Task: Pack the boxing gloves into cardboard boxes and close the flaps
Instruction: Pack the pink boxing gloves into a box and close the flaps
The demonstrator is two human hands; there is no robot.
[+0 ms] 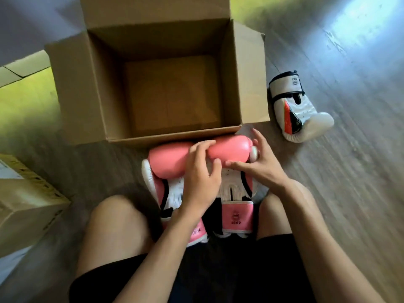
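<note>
Pink gloves [175, 158]: lay side by side on the floor [349, 193] between the person's knees, padded ends touching the near wall of the box, cuffs toward the person; probably paired so both could go in together.
Left hand [200, 182]: fingers spread, draped over the left glove, likely steadying it.
Right hand [260, 160]: fingers spread, cupping the right glove's outer edge, pressing the pair together.
Box [72, 88]: open, empty, flaps out, just beyond the gloves.
White glove [299, 106]: right of the box, unpacked.
Second box [24, 204]: near left, closed.
</note>
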